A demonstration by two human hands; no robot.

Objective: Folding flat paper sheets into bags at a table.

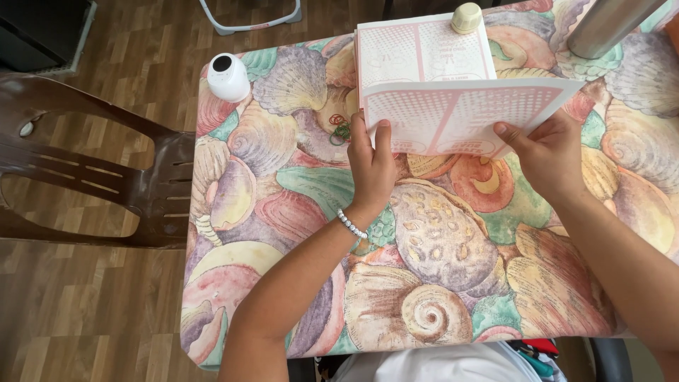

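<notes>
Pink-and-white printed sheets sit between your two hands over the far half of the table, which is covered in a seashell-patterned cloth. The sheets are a thin sheaf, white with pink dotted panels divided by pale pink bars, and their near edge tilts up toward you.

Starting at the left, a brown plastic chair stands against the table's left edge. On the far left corner you have a small white rounded device with a dark circle on top. Just right of it, near your left hand, a few red and green rubber bands lie loose on the cloth.

Your left hand, with a beaded bracelet at the wrist, is clamped on the sheaf's lower left corner, fingers over the front. Beyond the sheaf, a matching stack of pink sheets lies flat at the far edge, with a cream-coloured round cap resting on its far right corner. Your right hand is pinched on the sheaf's lower right corner, thumb on top. A grey metal pole rises at the far right corner.
</notes>
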